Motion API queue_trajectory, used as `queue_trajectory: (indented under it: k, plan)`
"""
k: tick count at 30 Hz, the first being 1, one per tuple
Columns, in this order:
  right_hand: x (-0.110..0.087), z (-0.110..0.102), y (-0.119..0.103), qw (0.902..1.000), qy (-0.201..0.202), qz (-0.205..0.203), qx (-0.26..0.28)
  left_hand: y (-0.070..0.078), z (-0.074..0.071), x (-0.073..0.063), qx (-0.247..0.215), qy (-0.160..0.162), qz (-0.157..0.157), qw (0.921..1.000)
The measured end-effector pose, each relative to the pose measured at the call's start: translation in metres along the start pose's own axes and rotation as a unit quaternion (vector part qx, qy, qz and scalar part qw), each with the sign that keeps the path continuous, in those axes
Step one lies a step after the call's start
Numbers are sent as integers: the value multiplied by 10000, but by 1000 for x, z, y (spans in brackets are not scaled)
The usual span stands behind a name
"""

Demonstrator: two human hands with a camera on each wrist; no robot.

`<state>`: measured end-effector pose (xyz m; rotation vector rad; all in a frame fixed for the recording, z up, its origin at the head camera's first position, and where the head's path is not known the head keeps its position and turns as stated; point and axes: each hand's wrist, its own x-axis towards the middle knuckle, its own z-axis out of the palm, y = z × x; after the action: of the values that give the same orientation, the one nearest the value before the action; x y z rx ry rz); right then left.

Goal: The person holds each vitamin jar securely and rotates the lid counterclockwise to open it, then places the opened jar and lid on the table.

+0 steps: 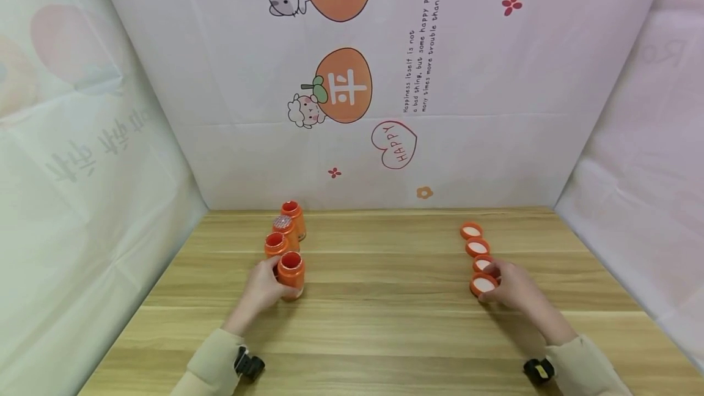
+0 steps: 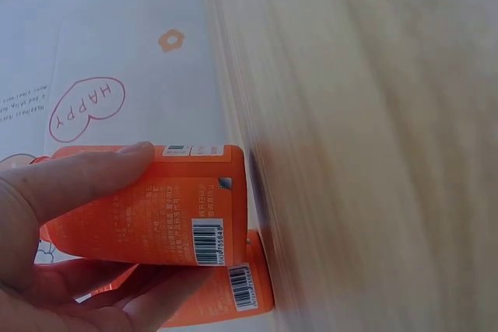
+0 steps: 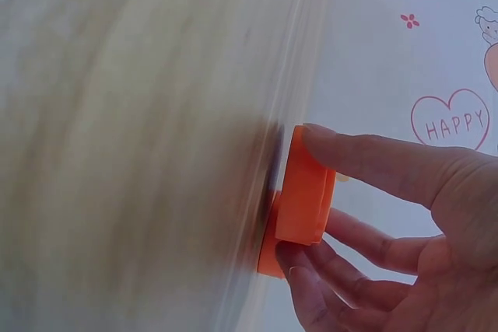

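My left hand [image 1: 261, 286] grips an orange bottle [image 1: 291, 275] around its sides, thumb on one side and fingers on the other. The bottle is upright and uncapped, with a barcode label [image 2: 208, 241] near its base. Just behind it stand more orange bottles, including an uncapped one [image 1: 275, 244] and one with a silvery top [image 1: 283, 223]. On the right, my right hand [image 1: 516, 288] pinches an orange cap [image 1: 484, 285] between thumb and fingers, its white inside facing up. Another cap [image 3: 269, 242] lies beside it, partly hidden by the fingers.
The farthest bottle [image 1: 294, 219] ends the row at the back left. Two more caps, a nearer one [image 1: 477, 247] and a farther one [image 1: 471, 231], lie beyond my right hand. A wooden table [image 1: 385, 298] stretches between both groups, with a printed white sheet [image 1: 467, 109] behind.
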<state>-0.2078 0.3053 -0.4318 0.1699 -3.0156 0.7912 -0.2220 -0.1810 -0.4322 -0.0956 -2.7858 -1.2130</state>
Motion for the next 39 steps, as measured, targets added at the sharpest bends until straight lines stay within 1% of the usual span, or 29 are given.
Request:
queue_trajectory:
  k: [4, 7, 12, 20, 23, 28, 31, 39]
  plan:
    - [-1, -2, 1, 9999, -52, 157, -31, -4, -4, -1, 32, -12, -4, 10000]
    - [-2, -4, 2, 9997, -97, 198, -57, -7, -7, -2, -6, -28, -45, 10000]
    - [-4, -5, 5, 9996, -134, 231, -93, -10, -13, -3, -16, -56, -205, 9998]
    - [-5, -5, 8, 9987, -241, 422, -120, -13, -22, -6, 230, -93, -430, 9988]
    - [-4, -6, 9, 9982, -289, 512, -114, -14, -24, -7, 244, -80, -434, 9987]
    - [-3, -5, 10, 9974, -353, 633, -8, -17, -25, -8, 367, -14, -336, 9988]
    - [-3, -4, 11, 9971, -360, 664, 69, -19, -25, -8, 406, 3, -354, 9985]
    - [-5, -7, 11, 9982, -168, 569, 4, -21, -28, -5, 428, -98, -478, 9979]
